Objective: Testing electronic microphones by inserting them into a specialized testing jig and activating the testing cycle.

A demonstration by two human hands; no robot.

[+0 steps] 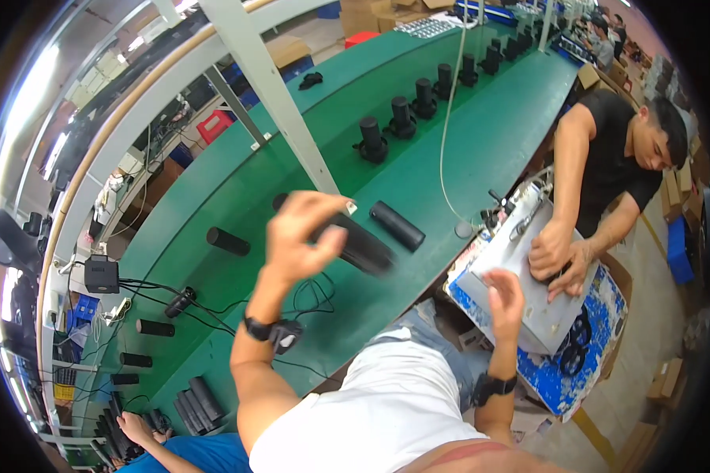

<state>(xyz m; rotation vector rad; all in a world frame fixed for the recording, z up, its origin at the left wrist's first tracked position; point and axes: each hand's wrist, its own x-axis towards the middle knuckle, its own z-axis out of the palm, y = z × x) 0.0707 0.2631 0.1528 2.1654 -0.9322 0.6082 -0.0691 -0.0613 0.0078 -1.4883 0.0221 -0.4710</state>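
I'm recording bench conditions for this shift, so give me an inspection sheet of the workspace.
Surface: green bench, bearing black parts.
Job's things: blurred black cylinder at the left hand; second black cylinder lying to its right.
Clutter: small black item towards the bench's far side.
Grippers: bare hands; left hand's grip unclear; right hand open, nothing seen in it.
Cables: black cables at left.
Surroundings: co-worker at right, hands over a grey box.
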